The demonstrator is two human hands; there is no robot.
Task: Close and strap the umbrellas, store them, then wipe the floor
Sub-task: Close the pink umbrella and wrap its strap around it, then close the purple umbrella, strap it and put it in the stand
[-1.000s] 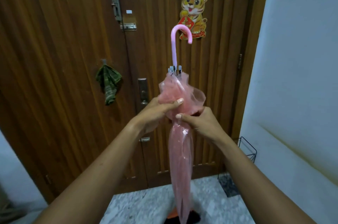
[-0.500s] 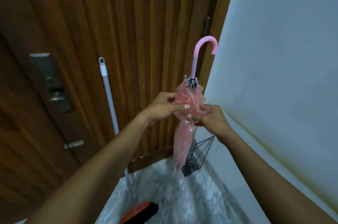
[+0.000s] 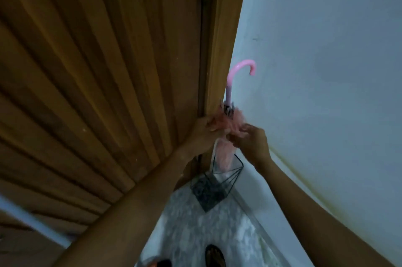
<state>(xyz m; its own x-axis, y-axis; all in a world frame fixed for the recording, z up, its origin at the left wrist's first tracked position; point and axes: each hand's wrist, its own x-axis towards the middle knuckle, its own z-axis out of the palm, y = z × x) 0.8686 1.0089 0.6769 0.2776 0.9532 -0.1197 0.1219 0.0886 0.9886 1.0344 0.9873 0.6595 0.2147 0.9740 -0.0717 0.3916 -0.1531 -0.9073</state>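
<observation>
One pink umbrella (image 3: 225, 155) gripped by left hand (image 3: 202, 134), right hand (image 3: 252, 141).

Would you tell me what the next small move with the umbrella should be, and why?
Probably lower the umbrella deeper into the stand: left hand and right hand hold its canopy, its lower end seemingly inside the wire rim.

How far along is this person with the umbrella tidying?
Done: the pink umbrella is folded shut, handle up. In hand: the left hand and right hand hold its bunched canopy, and its lower end appears to be inside the wire stand in the corner. The picture is too blurred to show whether the strap is fastened. Left: letting go of it and wiping the floor.
</observation>
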